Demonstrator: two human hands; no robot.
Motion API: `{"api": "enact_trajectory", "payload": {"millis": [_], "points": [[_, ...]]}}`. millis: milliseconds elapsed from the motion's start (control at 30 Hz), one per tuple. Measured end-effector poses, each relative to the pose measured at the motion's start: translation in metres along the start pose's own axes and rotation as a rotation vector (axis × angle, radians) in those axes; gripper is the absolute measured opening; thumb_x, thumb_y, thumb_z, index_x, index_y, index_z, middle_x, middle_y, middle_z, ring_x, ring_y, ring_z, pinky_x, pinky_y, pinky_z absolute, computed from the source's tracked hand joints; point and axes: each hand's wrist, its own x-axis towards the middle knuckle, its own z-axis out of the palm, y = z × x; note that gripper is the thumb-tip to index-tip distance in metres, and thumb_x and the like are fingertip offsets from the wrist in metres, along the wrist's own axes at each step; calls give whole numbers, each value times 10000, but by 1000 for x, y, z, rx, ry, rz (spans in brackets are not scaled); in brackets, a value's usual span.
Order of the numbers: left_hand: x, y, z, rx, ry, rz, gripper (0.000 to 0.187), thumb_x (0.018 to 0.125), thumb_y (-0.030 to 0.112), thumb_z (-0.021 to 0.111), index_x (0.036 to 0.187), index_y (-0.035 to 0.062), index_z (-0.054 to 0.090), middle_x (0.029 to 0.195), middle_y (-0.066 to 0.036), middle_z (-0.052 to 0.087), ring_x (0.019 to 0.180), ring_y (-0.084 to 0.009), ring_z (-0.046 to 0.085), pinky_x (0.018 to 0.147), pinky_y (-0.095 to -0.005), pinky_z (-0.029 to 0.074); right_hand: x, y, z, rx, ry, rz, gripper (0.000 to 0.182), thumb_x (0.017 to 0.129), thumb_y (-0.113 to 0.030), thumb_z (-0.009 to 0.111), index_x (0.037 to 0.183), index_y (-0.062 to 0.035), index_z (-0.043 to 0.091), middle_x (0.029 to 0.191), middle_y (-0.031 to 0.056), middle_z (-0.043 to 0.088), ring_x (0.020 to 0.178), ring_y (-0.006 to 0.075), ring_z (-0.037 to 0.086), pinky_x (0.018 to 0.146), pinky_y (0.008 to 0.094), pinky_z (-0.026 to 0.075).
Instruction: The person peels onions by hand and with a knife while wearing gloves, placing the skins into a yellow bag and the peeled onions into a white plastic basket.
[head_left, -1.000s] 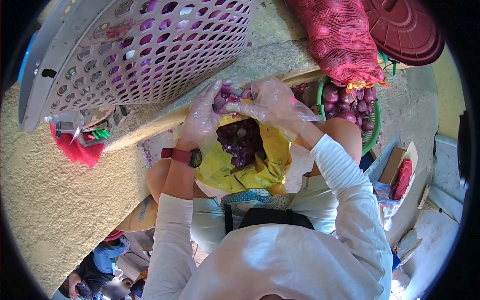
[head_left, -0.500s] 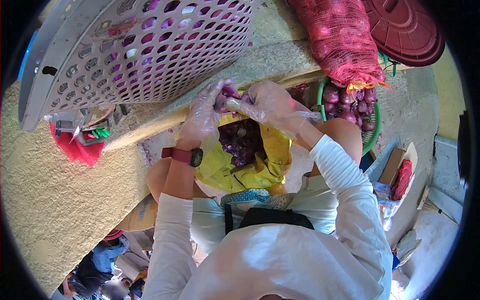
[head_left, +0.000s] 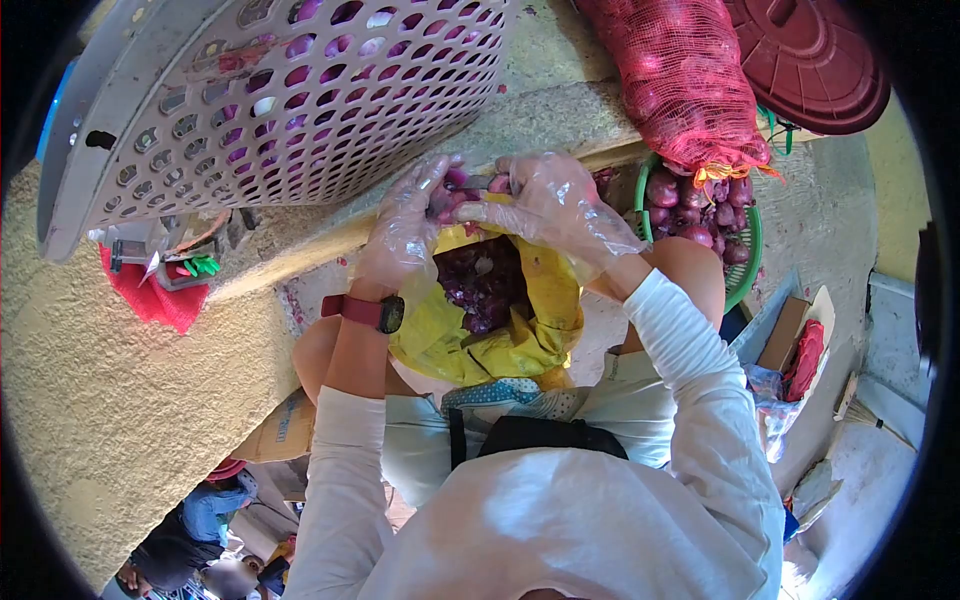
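My left hand (head_left: 402, 218), in a clear plastic glove, is closed around a red onion (head_left: 447, 203). My right hand (head_left: 556, 205), gloved the same way, grips what looks like a small knife (head_left: 476, 183), its thin dark blade pointing left at the onion. Most of the handle is hidden by my fingers. The right thumb reaches across to the onion's near side. Below both hands a yellow sack (head_left: 553, 305) stands open between my legs, with dark red onion skins (head_left: 484, 287) inside.
A large grey perforated basket (head_left: 330, 120) of onions stands on the ledge at upper left. To the right are a red mesh sack (head_left: 690, 80) of onions, a green basket (head_left: 756, 235) of onions and a dark red lid (head_left: 805, 60). People (head_left: 185, 540) are at lower left.
My right hand has turned and shifted slightly, its fingers lifting back from the onion so that the blade shows between the hands. The left hand stays nearly in place.
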Motion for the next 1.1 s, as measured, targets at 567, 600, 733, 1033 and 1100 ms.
{"api": "enact_trajectory", "payload": {"millis": [567,600,733,1033,1100], "points": [[2,-18,-9,158,-74,266,282,1028,249,653,1211,35,670,1038,-28,687,913,-111,659,849,-257,535,7,9,12,114,-118,73,622,833,-735,657,815,-129,800,698,145,701,679,340,683,676,440,542],[0,-13,-6,158,-73,266,282,1028,249,653,1211,35,670,1038,-28,687,913,-111,659,849,-257,535,7,9,11,115,-118,73,622,833,-735,657,815,-129,800,698,145,701,679,340,683,676,440,542],[3,-2,-4,33,0,-38,270,1031,254,643,1160,20,677,992,-36,686,910,-118,665,840,-258,542,8,14,10,84,-163,5,611,870,-685,656,803,-92,789,690,166,687,654,344,659,656,446,522],[2,0,-4,118,-1,-61,242,1034,247,621,1093,22,689,910,-20,656,742,-97,569,762,-258,535,4,27,22,-28,48,-300,673,879,-644,669,665,-6,686,637,211,620,634,412,616,625,483,495],[3,-7,-9,181,-6,-58,231,1032,235,618,1086,26,698,890,-13,648,705,-94,535,759,-251,529,2,22,18,-95,54,-312,675,876,-653,664,666,-12,686,643,208,626,641,410,619,628,482,499]]}}
